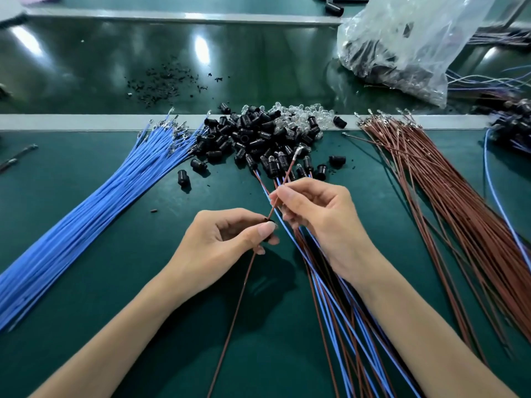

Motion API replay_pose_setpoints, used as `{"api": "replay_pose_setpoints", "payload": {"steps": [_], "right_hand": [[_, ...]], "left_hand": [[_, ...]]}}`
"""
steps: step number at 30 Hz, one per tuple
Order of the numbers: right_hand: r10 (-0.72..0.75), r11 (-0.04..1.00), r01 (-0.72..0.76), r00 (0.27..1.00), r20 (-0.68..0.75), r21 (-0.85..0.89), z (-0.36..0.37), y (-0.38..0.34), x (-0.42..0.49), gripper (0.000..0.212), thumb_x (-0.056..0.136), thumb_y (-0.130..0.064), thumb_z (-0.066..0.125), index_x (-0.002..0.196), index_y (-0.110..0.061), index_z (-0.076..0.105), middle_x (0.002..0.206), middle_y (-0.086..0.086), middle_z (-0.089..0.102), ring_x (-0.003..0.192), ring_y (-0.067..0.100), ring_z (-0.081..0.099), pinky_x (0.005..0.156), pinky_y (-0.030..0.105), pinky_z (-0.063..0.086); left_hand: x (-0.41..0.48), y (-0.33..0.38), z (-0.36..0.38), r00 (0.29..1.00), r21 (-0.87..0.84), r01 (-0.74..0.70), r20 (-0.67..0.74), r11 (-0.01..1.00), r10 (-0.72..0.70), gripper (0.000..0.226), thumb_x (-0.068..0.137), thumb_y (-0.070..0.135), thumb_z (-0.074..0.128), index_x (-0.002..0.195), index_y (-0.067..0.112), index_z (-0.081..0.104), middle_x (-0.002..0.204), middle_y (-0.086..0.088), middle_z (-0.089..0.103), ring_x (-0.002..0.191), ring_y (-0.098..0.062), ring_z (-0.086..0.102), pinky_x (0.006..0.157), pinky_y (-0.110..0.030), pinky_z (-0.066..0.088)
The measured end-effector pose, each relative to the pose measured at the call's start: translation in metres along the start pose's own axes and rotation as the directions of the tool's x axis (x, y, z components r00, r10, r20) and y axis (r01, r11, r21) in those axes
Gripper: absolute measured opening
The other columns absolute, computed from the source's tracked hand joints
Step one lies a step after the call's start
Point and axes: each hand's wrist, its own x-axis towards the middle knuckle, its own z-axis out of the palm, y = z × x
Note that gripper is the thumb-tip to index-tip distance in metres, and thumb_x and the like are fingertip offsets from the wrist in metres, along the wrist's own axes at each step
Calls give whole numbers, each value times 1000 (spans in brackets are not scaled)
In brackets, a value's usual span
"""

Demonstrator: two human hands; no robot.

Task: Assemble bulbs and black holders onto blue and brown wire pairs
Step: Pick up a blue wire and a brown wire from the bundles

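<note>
My left hand [227, 239] pinches a small black holder [268, 222] between thumb and fingers, and a brown wire [238, 305] runs through it. My right hand [316, 214] pinches the same brown wire higher up; its metal terminal [298, 150] points up toward the heap. Loose black holders [247, 136] and clear bulbs [298, 113] lie heaped at the middle of the mat. Finished blue and brown pairs [339, 311] with holders lie under my right forearm. A bundle of blue wires [86, 214] fans out on the left, and brown wires [448, 202] on the right.
A clear plastic bag [408, 44] of parts sits at the back right. Black scraps [163, 81] are scattered on the dark belt behind a grey rail [86, 122]. More assembled pieces [514, 124] lie at the far right edge. A green mat [115, 297] covers the bench.
</note>
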Motion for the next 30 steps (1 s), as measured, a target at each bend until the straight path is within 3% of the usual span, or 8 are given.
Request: {"api": "replay_pose_setpoints", "payload": {"steps": [5,8,10,12,15,19,22,30], "right_hand": [[0,978,10,999,48,-207,6,4,-1,12,82,-23,65,81,-15,74,72,-3,69,64,7,58,58,19,43],[-15,980,9,999,-29,-197,13,4,10,16,84,-18,56,83,-20,72,79,-6,70,63,6,60,56,21,45],[-84,917,76,996,-2,-391,20,4,26,23,86,-2,55,90,-15,73,84,-5,69,66,5,61,63,21,49],[-174,760,228,974,147,-609,33,1,47,24,85,7,57,98,-4,73,93,6,69,78,11,61,75,21,49],[-194,592,441,890,412,-675,67,-3,84,24,79,10,60,100,5,71,99,19,64,85,22,57,76,22,43],[-70,458,548,807,586,-700,114,4,116,17,86,-1,54,81,-13,65,90,2,53,79,15,47,72,31,46],[-44,502,501,829,558,-705,124,12,121,36,87,-1,50,61,-21,36,77,-3,41,67,11,38,59,28,36],[-26,478,521,813,581,-707,121,6,116,22,87,-4,49,71,-17,40,78,2,48,69,15,46,50,18,28]], "left_hand": [[0,-1,1,999,-17,-35,-31,999,35,14,79,26,63,85,17,72,74,1,74,60,-3,64,58,-9,46],[5,-7,-2,978,4,-64,-198,998,63,12,82,28,70,82,16,70,72,1,72,51,-7,58,54,-12,44],[8,-11,-5,932,35,-99,-346,994,105,11,84,29,66,80,19,68,69,4,69,47,-6,52,53,-13,42],[11,-13,-9,870,31,-157,-469,987,153,11,85,28,61,79,20,65,65,8,66,45,-4,47,49,-12,40],[13,-12,-14,755,27,-245,-621,969,208,12,84,33,61,78,23,63,58,13,62,43,-1,46,45,-10,37],[15,-12,-19,642,8,-311,-736,950,216,14,89,23,55,76,20,60,60,16,62,46,1,46,47,-9,36],[17,-12,-22,617,-1,-327,-757,945,213,16,90,20,53,76,17,60,58,16,61,47,0,45,47,-11,35],[19,-14,-22,631,12,-345,-737,938,241,18,91,19,53,75,17,60,56,15,59,42,-1,42,46,-12,35]]}}
